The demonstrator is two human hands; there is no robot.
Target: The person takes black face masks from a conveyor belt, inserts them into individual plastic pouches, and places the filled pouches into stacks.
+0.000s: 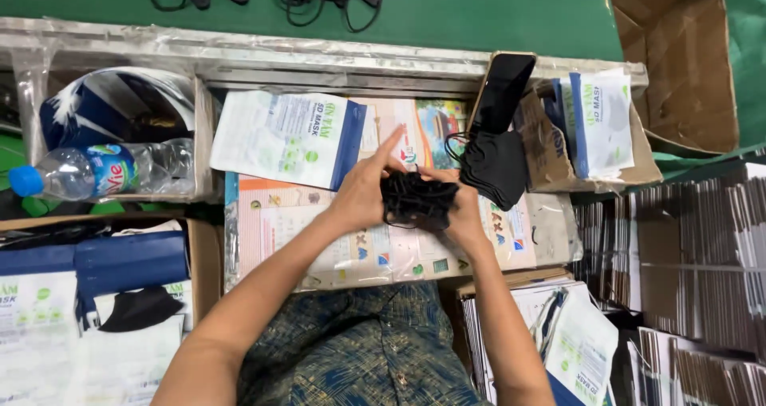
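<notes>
Over the middle of the cluttered surface (pixel 263 238), the left hand (pixel 363 194) and right hand (pixel 461 214) are both closed around a bundle of black masks (pixel 416 200), the left forefinger sticking out straight; the step seems to be squaring up the bundle. The next move likely needs a firm two-handed grip so no layer slips. The masks look soft, thin and dark, with loose ear loops, while a pouch (pixel 283 138) lies just beyond.
</notes>
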